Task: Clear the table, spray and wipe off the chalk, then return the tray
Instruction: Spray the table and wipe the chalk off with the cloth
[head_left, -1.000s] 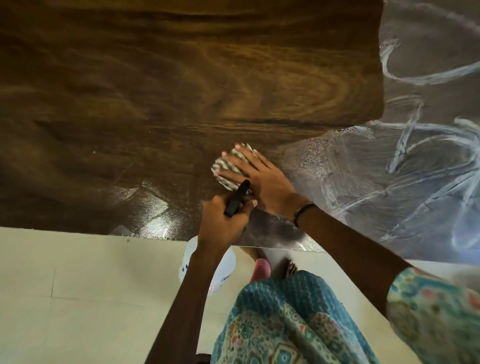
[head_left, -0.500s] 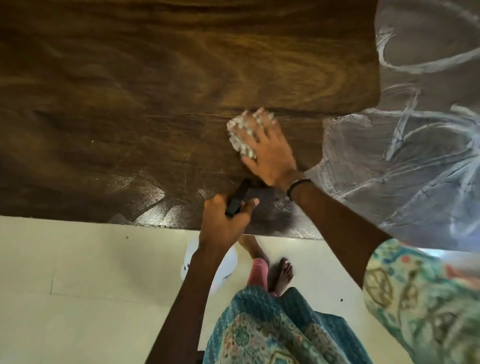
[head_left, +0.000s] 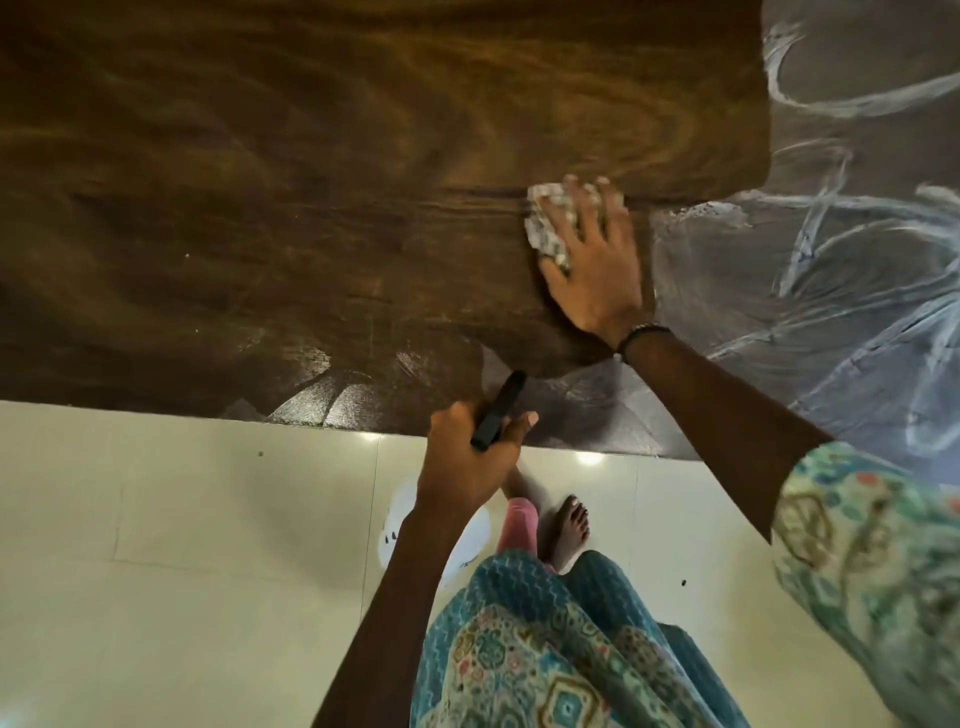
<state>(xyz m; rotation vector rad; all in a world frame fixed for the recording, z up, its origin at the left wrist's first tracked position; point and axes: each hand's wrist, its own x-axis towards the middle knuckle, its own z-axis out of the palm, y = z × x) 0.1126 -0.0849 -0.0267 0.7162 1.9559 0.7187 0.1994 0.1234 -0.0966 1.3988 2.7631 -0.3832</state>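
My right hand (head_left: 592, 270) presses flat on a crumpled white patterned cloth (head_left: 545, 228) on the dark wooden table (head_left: 260, 208), at the border between wiped wood and chalk. White chalk smears and lines (head_left: 831, 270) cover the table's right part. My left hand (head_left: 467, 457) hangs just off the table's near edge, gripping a spray bottle by its black trigger head (head_left: 496, 410); the white bottle body (head_left: 467, 540) shows below my wrist.
The table's near edge (head_left: 208, 410) runs across the middle of the view. Below it lies a pale tiled floor (head_left: 156, 571) with my bare foot (head_left: 569, 525) and patterned teal clothing (head_left: 545, 649).
My right hand has pushed the cloth away from me and to the right, from near the table edge up to the chalk border. The left hand with the bottle has stayed by the edge.
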